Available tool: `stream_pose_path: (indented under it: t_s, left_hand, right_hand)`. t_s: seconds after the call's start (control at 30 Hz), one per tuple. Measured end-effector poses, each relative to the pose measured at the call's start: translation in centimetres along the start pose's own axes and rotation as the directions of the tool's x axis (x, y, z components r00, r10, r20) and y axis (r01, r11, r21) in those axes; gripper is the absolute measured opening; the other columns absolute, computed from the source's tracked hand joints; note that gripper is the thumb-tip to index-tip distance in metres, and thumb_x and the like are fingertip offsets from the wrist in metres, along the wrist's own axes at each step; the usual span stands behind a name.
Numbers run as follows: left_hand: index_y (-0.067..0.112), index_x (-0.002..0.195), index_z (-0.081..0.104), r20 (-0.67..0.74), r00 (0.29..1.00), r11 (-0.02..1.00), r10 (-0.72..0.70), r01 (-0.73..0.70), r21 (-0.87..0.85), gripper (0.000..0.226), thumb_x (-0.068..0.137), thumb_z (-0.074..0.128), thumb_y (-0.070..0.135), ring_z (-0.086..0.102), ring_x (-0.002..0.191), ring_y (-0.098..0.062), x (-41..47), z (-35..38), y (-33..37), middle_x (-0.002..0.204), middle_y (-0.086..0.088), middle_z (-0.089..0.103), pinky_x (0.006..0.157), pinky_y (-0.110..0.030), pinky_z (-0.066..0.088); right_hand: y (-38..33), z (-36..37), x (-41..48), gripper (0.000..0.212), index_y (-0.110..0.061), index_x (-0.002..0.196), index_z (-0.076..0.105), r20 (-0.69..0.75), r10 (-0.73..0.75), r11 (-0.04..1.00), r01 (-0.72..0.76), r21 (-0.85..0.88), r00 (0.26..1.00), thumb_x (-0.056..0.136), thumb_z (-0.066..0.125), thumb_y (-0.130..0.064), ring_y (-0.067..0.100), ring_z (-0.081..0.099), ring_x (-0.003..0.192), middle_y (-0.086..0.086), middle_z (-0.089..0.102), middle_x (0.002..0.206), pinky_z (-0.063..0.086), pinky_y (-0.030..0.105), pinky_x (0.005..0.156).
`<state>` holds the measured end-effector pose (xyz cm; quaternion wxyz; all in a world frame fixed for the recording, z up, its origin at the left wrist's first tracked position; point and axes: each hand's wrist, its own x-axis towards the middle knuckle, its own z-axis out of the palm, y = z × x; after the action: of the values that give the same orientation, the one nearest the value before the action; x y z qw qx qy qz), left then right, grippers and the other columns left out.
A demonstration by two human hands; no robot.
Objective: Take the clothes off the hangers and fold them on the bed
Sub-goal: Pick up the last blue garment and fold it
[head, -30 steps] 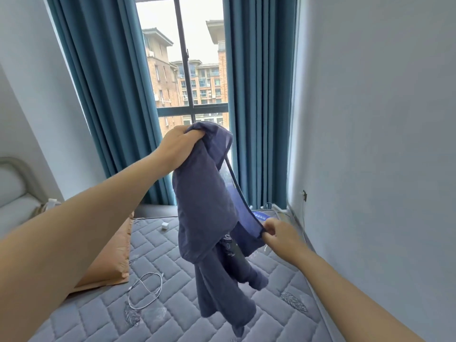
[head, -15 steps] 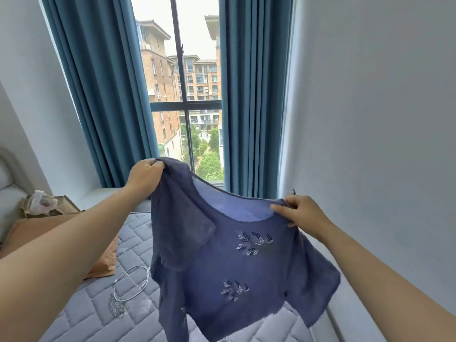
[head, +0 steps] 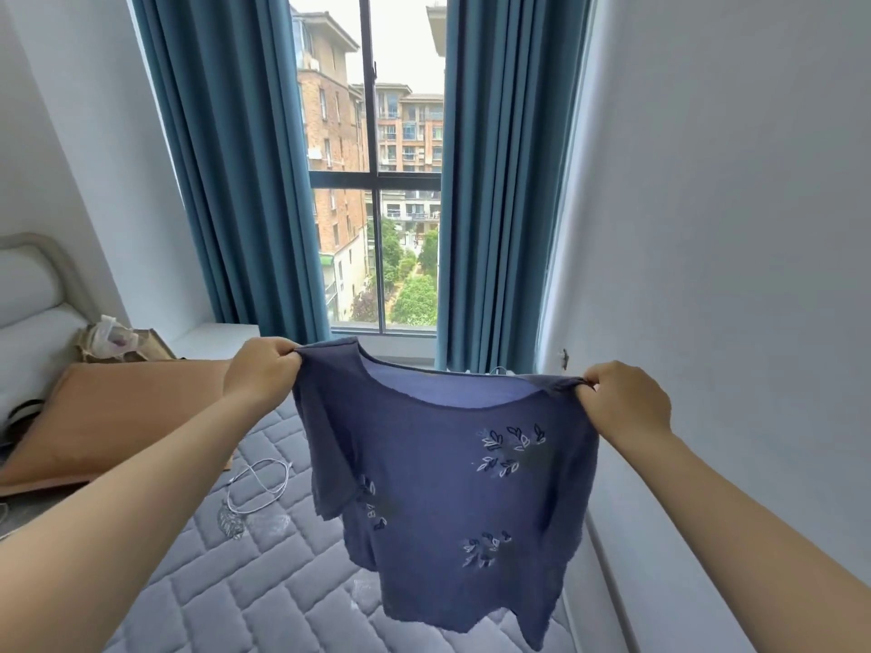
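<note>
Matt blue knit cloth top [head: 438,473] with stitched leaf motifs, quilted grey fabric mattress [head: 198,577], smooth white cable [head: 257,487]

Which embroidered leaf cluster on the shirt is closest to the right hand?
The topmost cluster, just under the neckline; the other two sit lower on the shirt.

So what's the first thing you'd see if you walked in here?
A blue shirt with little stitched leaves, held up wide over the grey quilted bed, the left hand and right hand pinching a shoulder each. Behind it, a tall window between teal curtains shows brick buildings and trees.
</note>
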<state>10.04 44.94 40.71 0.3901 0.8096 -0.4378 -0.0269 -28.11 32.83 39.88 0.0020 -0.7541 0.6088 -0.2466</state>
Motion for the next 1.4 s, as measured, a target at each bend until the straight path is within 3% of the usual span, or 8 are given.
stream_pose_path:
  t_s: [0.1, 0.2, 0.27, 0.43, 0.6, 0.83, 1.03, 1.4]
  left_hand:
    - [0.01, 0.063, 0.066, 0.047, 0.992, 0.989, -0.121, 0.124, -0.076, 0.024, 0.083, 0.052, 0.011, 0.048, 0.059, -0.026, -2.7, -1.2, 0.0, 0.055, -0.005, 0.054, 0.058, -0.031, 0.038]
    - [0.009, 0.061, 0.058, 0.123, 0.953, 0.833, -0.276, 0.301, -0.463, 0.027, 0.087, 0.052, 0.004, 0.035, 0.045, -0.021, -5.7, -2.3, 1.0, 0.051, -0.005, 0.042, 0.045, -0.022, 0.029]
    - [0.012, 0.065, 0.055, 0.132, 0.922, 0.626, -0.364, 0.348, -0.698, 0.026, 0.09, 0.054, 0.004, 0.039, 0.037, -0.015, -8.2, -3.5, 1.9, 0.047, -0.003, 0.044, 0.036, -0.017, 0.035]
    - [0.008, 0.083, 0.067, 0.026, 0.95, 0.41, -0.311, 0.159, -0.898, 0.023, 0.095, 0.049, 0.003, 0.068, 0.06, -0.013, -16.6, -6.3, 1.4, 0.07, -0.008, 0.069, 0.053, -0.019, 0.054]
    - [0.016, 0.112, 0.07, -0.348, 0.937, 0.785, 0.02, -0.23, -0.574, 0.029, 0.096, 0.049, 0.007, 0.061, 0.092, -0.005, -24.8, -7.7, -2.3, 0.105, 0.008, 0.067, 0.082, -0.008, 0.044]
    - [0.001, 0.126, 0.061, -0.516, 0.767, 0.841, 0.381, -0.519, -0.15, 0.034, 0.093, 0.053, -0.002, 0.055, 0.084, -0.023, -30.6, -10.1, -6.8, 0.096, -0.015, 0.067, 0.081, -0.025, 0.043]
    - [0.0, 0.123, 0.062, -0.512, 0.741, 0.842, 0.433, -0.536, -0.063, 0.033, 0.092, 0.053, -0.001, 0.058, 0.084, -0.03, -31.2, -9.1, -8.9, 0.091, -0.017, 0.066, 0.083, -0.031, 0.045]
    - [0.003, 0.123, 0.063, -0.268, 0.918, 0.949, 0.293, -0.312, -0.032, 0.033, 0.091, 0.056, -0.002, 0.059, 0.086, -0.038, -22.6, 3.8, -13.3, 0.09, -0.02, 0.065, 0.076, -0.036, 0.042]
  right_hand:
    - [-0.1, -0.7, -2.7, 0.028, -0.014, 0.066, 0.057, 0.031, 0.183, 0.907, -0.181, 0.379, 0.983, 0.09, 0.044, -0.012, 0.022, 0.059, 0.048, 0.004, 0.059, 0.053, 0.041, 0.025, 0.046]
    - [-1.6, -1.8, -6.1, 0.024, -0.009, 0.081, 0.056, 0.132, 0.384, 0.472, -0.317, 0.823, 0.914, 0.096, 0.037, -0.01, 0.017, 0.063, 0.041, 0.007, 0.065, 0.056, 0.044, 0.022, 0.04]
    - [-2.8, -2.4, -9.2, 0.023, -0.008, 0.084, 0.054, 0.077, 0.442, 0.321, -0.237, 0.917, 0.894, 0.097, 0.035, -0.011, 0.022, 0.068, 0.051, 0.012, 0.068, 0.066, 0.05, 0.027, 0.046]
    - [-4.7, -3.3, -18.3, 0.014, -0.011, 0.092, 0.053, -0.358, 0.445, 0.621, 0.006, 0.784, 0.821, 0.098, 0.041, -0.009, 0.019, 0.05, 0.073, 0.0, 0.058, 0.085, 0.032, 0.015, 0.064]
    - [-5.0, -3.7, -27.1, 0.024, -0.01, 0.12, 0.05, -0.432, 0.189, 0.704, 0.185, 0.686, 0.882, 0.096, 0.051, -0.008, 0.01, 0.053, 0.089, -0.004, 0.057, 0.106, 0.036, -0.001, 0.072]
    - [-4.2, -3.9, -33.9, 0.056, -0.01, 0.139, 0.038, -0.38, 0.02, 0.855, 0.181, 0.486, 0.925, 0.09, 0.064, -0.013, 0.038, 0.058, 0.113, 0.019, 0.06, 0.126, 0.05, 0.048, 0.093]
    - [-3.8, -2.1, -34.7, 0.061, -0.015, 0.137, 0.037, -0.358, -0.003, 0.886, 0.168, 0.432, 0.934, 0.085, 0.067, -0.012, 0.04, 0.048, 0.116, 0.021, 0.057, 0.127, 0.041, 0.047, 0.099]
    - [-0.8, 10.2, -25.2, 0.059, -0.002, 0.133, 0.047, -0.123, -0.048, 0.937, 0.087, 0.338, 0.991, 0.08, 0.073, -0.006, 0.048, 0.054, 0.111, 0.024, 0.061, 0.121, 0.044, 0.057, 0.094]
